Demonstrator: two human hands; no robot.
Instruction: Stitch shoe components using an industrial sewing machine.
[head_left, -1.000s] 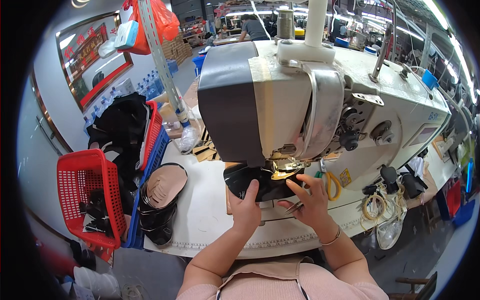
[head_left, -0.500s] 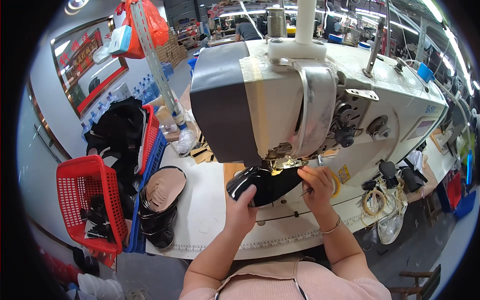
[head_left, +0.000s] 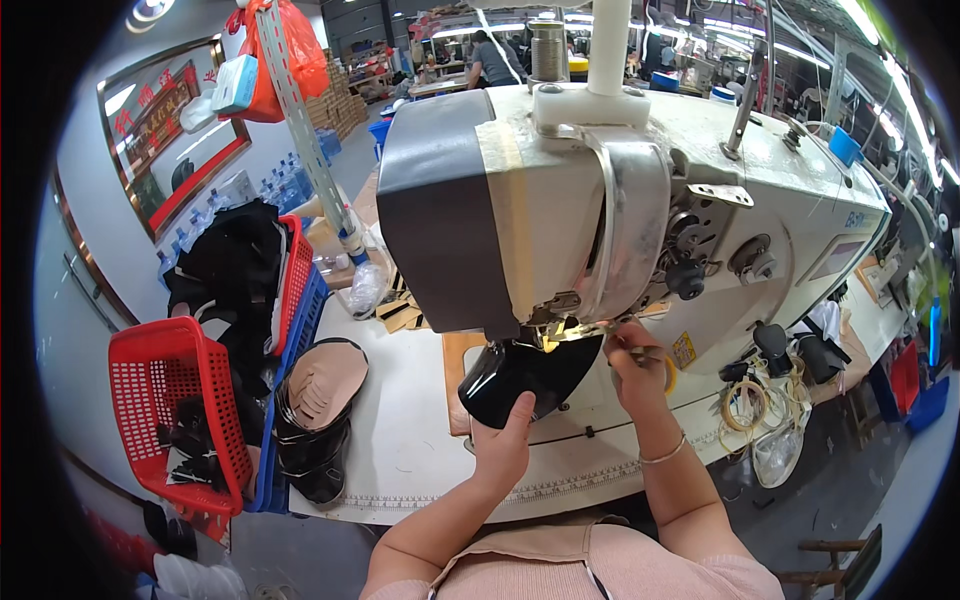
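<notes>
My left hand is pinching the seemingly unfinished black piece; my right hand, at two o'clock, is hiding its grip.

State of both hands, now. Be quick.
Left hand: closed on the glossy black piece, thumb on top.
Right hand: closed around a small metal tool; its exact kind can't be told.

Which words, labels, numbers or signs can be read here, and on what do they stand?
Framed wall panel: red characters, not quoted here.
Sewing machine: blue lettering near its right end, not quoted.
Yellow label: print too small to read.
Ruler strip: marks too small to read.
</notes>
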